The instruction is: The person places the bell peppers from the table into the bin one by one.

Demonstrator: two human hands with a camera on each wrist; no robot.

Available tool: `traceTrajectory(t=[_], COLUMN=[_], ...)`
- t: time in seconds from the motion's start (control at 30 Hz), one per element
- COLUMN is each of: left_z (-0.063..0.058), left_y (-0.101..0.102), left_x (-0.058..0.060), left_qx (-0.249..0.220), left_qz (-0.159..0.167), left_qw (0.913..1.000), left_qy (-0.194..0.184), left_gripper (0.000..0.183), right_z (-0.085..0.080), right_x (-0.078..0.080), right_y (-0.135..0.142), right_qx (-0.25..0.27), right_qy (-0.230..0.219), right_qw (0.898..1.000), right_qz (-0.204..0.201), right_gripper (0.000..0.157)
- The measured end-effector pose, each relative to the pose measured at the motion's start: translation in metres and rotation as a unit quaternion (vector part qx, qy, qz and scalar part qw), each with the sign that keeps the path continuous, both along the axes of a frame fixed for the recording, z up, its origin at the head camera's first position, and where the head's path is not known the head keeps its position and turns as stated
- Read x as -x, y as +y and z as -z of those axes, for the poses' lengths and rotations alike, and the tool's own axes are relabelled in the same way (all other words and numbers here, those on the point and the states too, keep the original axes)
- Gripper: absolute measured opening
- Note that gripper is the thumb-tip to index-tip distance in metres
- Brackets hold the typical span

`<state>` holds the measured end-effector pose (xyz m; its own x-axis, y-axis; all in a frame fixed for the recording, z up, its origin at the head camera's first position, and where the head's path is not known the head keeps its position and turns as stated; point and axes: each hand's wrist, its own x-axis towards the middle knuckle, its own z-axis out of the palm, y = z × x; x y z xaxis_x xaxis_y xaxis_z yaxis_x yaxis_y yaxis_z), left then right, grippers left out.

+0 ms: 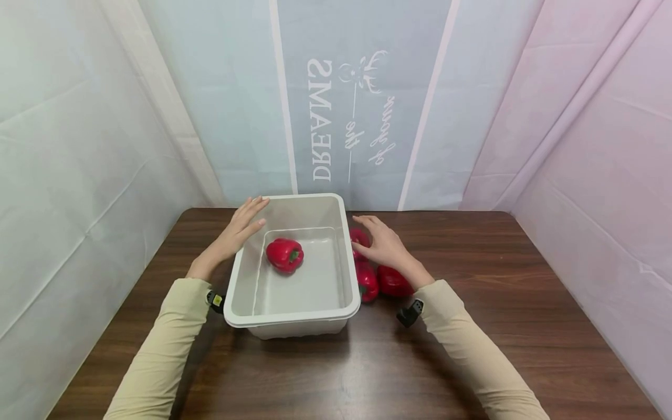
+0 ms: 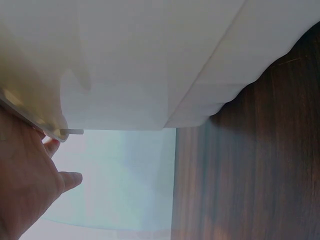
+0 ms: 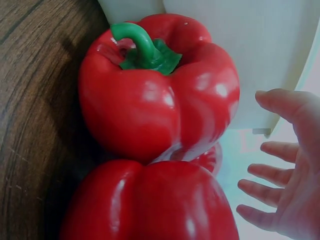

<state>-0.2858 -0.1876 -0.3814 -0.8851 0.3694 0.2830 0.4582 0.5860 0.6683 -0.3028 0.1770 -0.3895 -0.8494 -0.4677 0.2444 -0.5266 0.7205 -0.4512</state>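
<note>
A red bell pepper (image 1: 284,255) with a green stem lies in the left part of a light grey plastic bin (image 1: 291,319). My left hand (image 1: 237,231) is at the bin's left rim, its fingers straight and its thumb reaching over the opening. In the left wrist view the hand (image 2: 29,172) is partly cut off beside the bin's outer wall (image 2: 125,65). My right hand (image 1: 385,245) hovers over the red bell peppers (image 1: 394,282) beside the bin's right wall. The right wrist view shows that hand's (image 3: 290,185) fingers spread, apart from the nearest stemmed pepper (image 3: 160,100).
The bin stands on a dark brown wooden table (image 1: 504,309). Behind it hangs a pale blue cloth (image 1: 241,116) with mirrored lettering. White cloth (image 1: 68,175) hangs along both sides. Dark wrist cameras (image 1: 410,313) sit at the cuffs of the beige sleeves.
</note>
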Motion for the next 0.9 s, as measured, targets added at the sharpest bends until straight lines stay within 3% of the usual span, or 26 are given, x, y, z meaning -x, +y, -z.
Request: traceTrajectory(t=[0.53, 0.9], left_z=[0.002, 0.002], left_y=[0.002, 0.002], left_x=[-0.006, -0.003], left_qx=[-0.001, -0.004], left_qz=[-0.006, -0.002], left_qw=[1.0, 1.0], left_qy=[0.0, 0.005], left_gripper=[0.054, 0.053], right_z=[0.012, 0.014], right_x=[-0.002, 0.0], right_y=[-0.004, -0.005], right_qx=[-0.024, -0.037], right_qy=[-0.021, -0.043], right_qw=[0.999, 0.998], right_qz=[-0.008, -0.012], right_gripper=[0.066, 0.07])
